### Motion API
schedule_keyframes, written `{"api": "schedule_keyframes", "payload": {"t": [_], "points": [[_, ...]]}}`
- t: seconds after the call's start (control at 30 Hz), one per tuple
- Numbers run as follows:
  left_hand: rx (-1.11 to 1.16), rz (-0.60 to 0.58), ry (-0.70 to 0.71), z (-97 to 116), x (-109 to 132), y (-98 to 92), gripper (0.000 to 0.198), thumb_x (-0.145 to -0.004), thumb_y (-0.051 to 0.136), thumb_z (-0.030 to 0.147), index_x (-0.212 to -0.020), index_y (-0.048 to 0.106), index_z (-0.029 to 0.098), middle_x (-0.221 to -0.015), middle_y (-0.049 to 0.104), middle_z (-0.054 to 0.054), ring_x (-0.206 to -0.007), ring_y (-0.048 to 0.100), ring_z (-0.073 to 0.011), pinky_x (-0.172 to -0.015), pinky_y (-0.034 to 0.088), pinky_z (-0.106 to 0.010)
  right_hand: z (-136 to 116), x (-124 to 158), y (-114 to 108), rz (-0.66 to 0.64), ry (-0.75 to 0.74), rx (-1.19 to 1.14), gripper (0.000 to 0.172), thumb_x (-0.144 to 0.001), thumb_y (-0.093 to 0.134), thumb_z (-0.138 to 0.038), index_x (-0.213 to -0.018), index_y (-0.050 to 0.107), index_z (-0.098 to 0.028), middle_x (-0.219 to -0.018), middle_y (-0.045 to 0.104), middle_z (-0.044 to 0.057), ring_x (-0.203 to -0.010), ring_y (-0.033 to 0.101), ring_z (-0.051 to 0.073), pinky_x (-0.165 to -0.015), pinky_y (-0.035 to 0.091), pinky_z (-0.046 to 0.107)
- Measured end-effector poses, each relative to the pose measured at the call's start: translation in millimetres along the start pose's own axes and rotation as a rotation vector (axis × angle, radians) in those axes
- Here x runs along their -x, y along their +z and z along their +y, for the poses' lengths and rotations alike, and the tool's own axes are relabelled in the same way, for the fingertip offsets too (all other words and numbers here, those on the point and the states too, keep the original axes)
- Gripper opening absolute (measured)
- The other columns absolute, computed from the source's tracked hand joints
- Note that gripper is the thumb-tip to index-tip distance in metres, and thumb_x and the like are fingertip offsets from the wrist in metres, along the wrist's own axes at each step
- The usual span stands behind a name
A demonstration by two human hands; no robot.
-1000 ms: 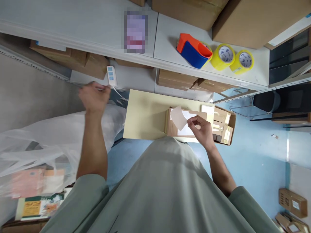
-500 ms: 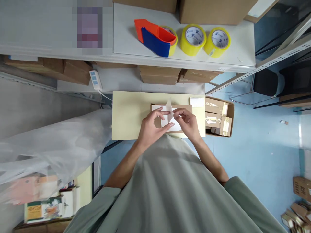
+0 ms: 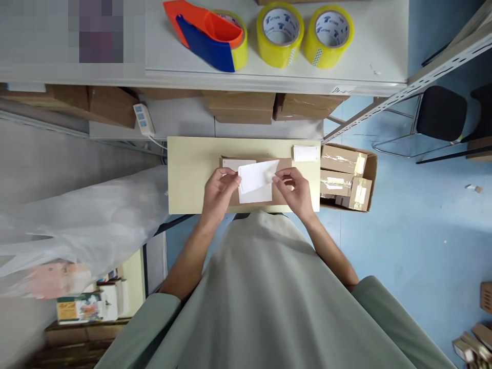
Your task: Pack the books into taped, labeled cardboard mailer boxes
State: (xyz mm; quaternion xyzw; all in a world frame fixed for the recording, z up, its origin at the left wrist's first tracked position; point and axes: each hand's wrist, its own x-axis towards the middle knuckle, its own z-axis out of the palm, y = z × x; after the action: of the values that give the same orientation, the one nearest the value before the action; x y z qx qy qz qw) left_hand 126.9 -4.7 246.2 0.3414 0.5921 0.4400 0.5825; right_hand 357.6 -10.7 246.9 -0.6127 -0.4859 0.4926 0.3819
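Note:
A white paper label is stretched between my two hands above a flat brown cardboard box. My left hand pinches its left edge, and my right hand pinches the right end with thumb and forefinger. Below it, a second white sheet is partly covered by the label. Another white slip shows at the box's upper left. The box rests on a pale yellow table. Close to the table's far right corner lies a small white stack of paper.
On the shelf ahead stand an orange and blue tape dispenser and yellow tape rolls. An open carton of small boxes adjoins the table's right side. Translucent plastic sheeting hangs at left.
My hands have moved apart, and the piece that was upright and folded between my fingers is now spread flat between them. The camera view has shifted a little.

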Motion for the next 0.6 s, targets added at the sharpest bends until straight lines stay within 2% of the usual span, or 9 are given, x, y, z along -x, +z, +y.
{"api": "schedule_keyframes", "payload": {"t": [0.07, 0.2, 0.37, 0.6], "points": [[0.048, 0.017, -0.04, -0.9, -2.8, -4.4, 0.045, -0.079, 0.092, 0.054, -0.1, 0.062, 0.027, -0.097, 0.076, -0.003, -0.104, 0.076, -0.0278, -0.094, 0.059, -0.04, 9.2, -3.7, -9.9, 0.046, 0.033, 0.051, 0.052, -0.096, 0.074, -0.078, -0.104, 0.074, -0.027, -0.111, 0.079, 0.008, -0.098, 0.074, 0.024, -0.089, 0.063, 0.039], [0.096, 0.004, -0.093, -0.5, -3.6, -9.6, 0.048, -0.075, 0.091, 0.055, -0.098, 0.06, 0.028, -0.098, 0.076, -0.004, -0.106, 0.077, -0.0291, -0.092, 0.062, -0.042, 22.8, -6.1, -18.3, 0.019, 0.087, 0.049, 0.052, -0.093, 0.075, -0.077, -0.103, 0.077, -0.026, -0.107, 0.081, 0.007, -0.091, 0.072, 0.022, -0.084, 0.061, 0.038], [0.148, 0.003, -0.109, -5.6, -1.5, -7.9, 0.047, -0.074, 0.092, 0.053, -0.097, 0.061, 0.027, -0.101, 0.077, -0.004, -0.108, 0.078, -0.0289, -0.093, 0.063, -0.042, 30.2, -4.2, -12.9, -0.045, 0.119, -0.011, 0.052, -0.092, 0.076, -0.076, -0.094, 0.077, -0.025, -0.101, 0.081, 0.007, -0.087, 0.071, 0.022, -0.082, 0.059, 0.038], [0.159, -0.009, -0.136, -17.6, -1.8, -6.4, 0.052, -0.074, 0.095, 0.058, -0.101, 0.065, 0.025, -0.108, 0.08, -0.007, -0.114, 0.078, -0.0303, -0.097, 0.064, -0.043, 36.9, -4.8, -5.8, -0.043, 0.134, -0.04, 0.044, -0.09, 0.075, -0.069, -0.086, 0.071, -0.025, -0.091, 0.078, 0.005, -0.084, 0.07, 0.022, -0.081, 0.059, 0.038]]}}
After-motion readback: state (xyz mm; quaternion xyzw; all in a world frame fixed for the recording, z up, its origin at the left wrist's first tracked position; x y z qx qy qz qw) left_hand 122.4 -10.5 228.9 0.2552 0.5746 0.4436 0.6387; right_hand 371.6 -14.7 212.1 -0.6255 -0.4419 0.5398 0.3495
